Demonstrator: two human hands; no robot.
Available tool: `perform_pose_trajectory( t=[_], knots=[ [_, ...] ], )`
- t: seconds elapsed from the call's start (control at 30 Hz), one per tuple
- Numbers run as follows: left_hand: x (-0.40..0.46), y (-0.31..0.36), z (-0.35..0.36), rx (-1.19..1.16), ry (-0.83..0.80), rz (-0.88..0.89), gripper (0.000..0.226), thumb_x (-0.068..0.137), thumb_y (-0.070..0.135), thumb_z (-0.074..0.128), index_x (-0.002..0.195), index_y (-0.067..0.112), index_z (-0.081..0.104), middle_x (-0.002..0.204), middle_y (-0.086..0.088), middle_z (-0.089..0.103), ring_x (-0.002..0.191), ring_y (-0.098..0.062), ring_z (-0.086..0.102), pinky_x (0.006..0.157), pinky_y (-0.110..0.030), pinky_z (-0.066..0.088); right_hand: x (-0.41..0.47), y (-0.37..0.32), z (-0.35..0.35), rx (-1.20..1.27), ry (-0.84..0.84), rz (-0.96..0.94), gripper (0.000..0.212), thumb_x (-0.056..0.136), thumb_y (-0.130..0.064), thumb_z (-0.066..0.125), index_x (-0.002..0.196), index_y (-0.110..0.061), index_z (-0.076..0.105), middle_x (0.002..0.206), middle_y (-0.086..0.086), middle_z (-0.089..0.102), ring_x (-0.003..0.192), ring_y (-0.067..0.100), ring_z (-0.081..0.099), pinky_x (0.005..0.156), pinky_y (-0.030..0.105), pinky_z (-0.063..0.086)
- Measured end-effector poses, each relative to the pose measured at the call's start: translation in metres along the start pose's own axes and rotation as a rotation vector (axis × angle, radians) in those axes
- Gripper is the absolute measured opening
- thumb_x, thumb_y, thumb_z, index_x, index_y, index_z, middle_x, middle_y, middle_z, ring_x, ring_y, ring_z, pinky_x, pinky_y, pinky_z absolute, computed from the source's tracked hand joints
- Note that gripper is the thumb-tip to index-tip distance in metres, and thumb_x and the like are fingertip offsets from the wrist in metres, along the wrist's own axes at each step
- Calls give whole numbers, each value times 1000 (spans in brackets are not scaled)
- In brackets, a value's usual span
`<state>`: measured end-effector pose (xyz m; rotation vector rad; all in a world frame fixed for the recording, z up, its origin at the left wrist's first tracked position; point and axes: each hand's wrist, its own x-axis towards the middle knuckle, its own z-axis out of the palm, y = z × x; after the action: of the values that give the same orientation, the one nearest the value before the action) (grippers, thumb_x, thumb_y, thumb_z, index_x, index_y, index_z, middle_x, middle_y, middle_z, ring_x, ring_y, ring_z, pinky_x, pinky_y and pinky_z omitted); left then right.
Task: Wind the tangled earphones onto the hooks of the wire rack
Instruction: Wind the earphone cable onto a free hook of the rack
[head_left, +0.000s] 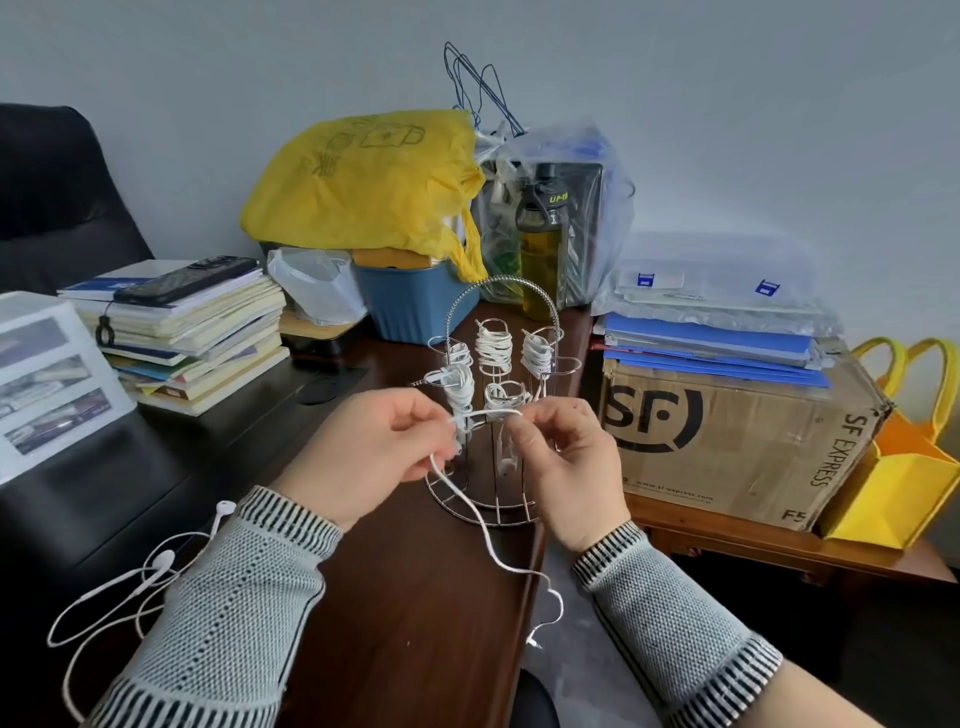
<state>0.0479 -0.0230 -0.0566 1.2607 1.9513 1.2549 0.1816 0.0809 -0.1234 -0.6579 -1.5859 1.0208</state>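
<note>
— Holding the white cord (485, 413) taut just in front of the wire rack (493, 395), both the left hand (376, 452) and the right hand (561, 462) pinch it. Judging by that, guide it onto the near hook, keeping loops snug.

— Hidden bits?

— Which hook is free; fingers cover it. The earbuds (166, 558) lie left of the rack; the plug (535, 643) dangles below.

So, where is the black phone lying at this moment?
In the head view the black phone lies at the left, on top of the stack of books, left of the blue basket.
</note>
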Motion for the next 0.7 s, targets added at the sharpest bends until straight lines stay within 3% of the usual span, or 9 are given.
perform_pose_trajectory(
  t=[0.07,0.13,0.23,0.33,0.47,0.53,0.63,0.7],
  knots=[
    [1,7,9,-228,73,27,14,88,13,65,75,14,72,66,0,68,62,-8,59,64,-27,49,1,-3,0,116,-3,96,18,86,-9,68,72,-19,63,93,22,59,73,12,59,55,12,49],
    [4,15,21,-310,132,49,11,88,14,65,79,12,71,65,1,69,59,-6,59,58,-24,46,2,0,1,232,-6,190,14,86,-13,68,73,-16,64,95,29,59,69,22,58,51,28,54],
    [12,23,35,-232,199,64,13,88,21,67,76,20,71,65,3,71,60,-9,63,59,-28,49,5,2,3,294,1,277,12,88,-15,66,78,-9,64,86,30,60,67,28,57,56,36,55],
    [20,27,40,-49,349,116,21,86,27,66,66,23,69,62,6,71,64,-15,68,69,-40,59,10,1,4,337,9,332,13,89,-14,66,79,-5,65,73,21,60,65,29,56,60,42,56],
    [18,34,42,79,381,267,18,87,31,65,70,26,66,58,10,68,54,-2,63,63,-28,56,11,2,4,268,9,276,17,85,-23,69,71,-14,68,76,24,64,68,28,59,65,39,55],
    [17,35,43,121,344,316,16,88,31,65,72,27,66,59,12,68,53,0,61,61,-25,54,11,0,3,291,-2,287,17,88,-17,67,73,-8,66,72,21,60,67,26,56,57,30,54],
    [22,33,41,142,422,279,21,88,33,65,68,27,66,58,10,68,57,-5,64,65,-31,57,10,-3,2,305,12,314,19,89,-14,65,79,3,65,71,16,59,65,24,54,49,21,50],
    [26,31,39,391,484,269,32,91,37,60,66,20,67,57,3,67,58,-13,65,64,-34,56,12,-6,3,319,33,351,23,88,-16,66,77,4,65,70,15,60,62,22,55,47,21,49]
  ],
)
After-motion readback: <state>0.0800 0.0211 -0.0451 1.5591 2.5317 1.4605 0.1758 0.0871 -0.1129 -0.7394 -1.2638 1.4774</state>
